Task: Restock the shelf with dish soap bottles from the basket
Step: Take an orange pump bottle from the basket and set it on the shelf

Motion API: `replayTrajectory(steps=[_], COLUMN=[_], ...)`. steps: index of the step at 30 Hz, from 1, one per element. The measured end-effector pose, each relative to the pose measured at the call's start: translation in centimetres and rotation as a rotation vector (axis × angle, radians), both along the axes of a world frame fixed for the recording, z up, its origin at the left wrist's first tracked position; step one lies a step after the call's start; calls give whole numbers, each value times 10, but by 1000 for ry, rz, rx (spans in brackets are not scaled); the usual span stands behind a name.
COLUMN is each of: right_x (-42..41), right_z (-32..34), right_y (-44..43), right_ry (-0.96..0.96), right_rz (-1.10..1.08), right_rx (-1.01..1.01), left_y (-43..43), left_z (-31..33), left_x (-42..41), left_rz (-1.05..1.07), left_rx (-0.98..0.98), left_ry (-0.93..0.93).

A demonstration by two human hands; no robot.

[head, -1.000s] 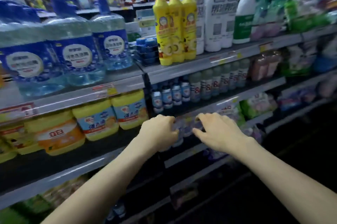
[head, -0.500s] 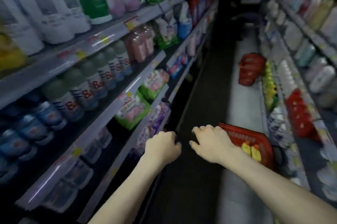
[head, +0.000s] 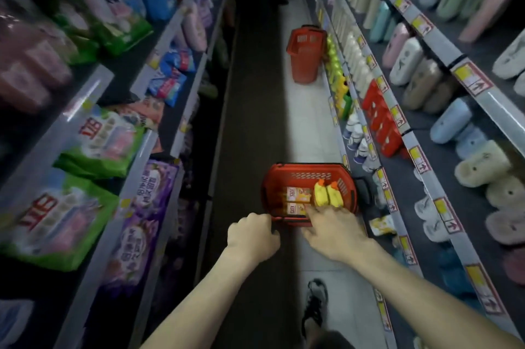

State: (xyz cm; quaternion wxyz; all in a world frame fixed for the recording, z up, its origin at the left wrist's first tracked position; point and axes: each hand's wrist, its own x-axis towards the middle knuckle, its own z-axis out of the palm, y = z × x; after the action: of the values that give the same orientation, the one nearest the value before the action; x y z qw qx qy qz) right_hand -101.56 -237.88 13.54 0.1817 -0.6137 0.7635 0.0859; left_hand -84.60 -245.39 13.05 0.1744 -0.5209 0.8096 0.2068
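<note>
My left hand (head: 252, 238) is a closed, empty fist just short of the basket (head: 301, 169) and its near rim. The dish soap bottles (head: 326, 195) lie in its right half, caps pointing away from me (long axes down the aisle). They are straight ahead of my right hand (head: 332, 230), whose fingers are extended and empty, so it is plainly the nearer one.

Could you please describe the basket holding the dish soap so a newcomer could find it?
On the aisle floor, two red baskets sit beside the right-hand shelves. Take the nearer basket, just beyond the right hand. Unlike the farther basket, it holds yellow bottles with orange caps.
</note>
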Motion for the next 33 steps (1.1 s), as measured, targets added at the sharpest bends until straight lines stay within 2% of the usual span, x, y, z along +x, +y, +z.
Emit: replayTrajectory(steps=[10, 19, 24, 33], right_x=[-121, -160, -176, -223], right_z=[-65, -131, -161, -232], right_y=[-62, -140, -186, -216], right_ry=[-45, -53, -99, -92], right_rz=[-5, 5, -27, -41], right_rx=[174, 348, 370, 565], left_y=[-51, -118, -165, -209], left_z=[-57, -115, -147, -231], left_x=[-122, -167, -179, -218], left_rz=[10, 57, 112, 104], left_rx=[152, 278, 314, 460], left_ry=[-33, -28, 4, -72])
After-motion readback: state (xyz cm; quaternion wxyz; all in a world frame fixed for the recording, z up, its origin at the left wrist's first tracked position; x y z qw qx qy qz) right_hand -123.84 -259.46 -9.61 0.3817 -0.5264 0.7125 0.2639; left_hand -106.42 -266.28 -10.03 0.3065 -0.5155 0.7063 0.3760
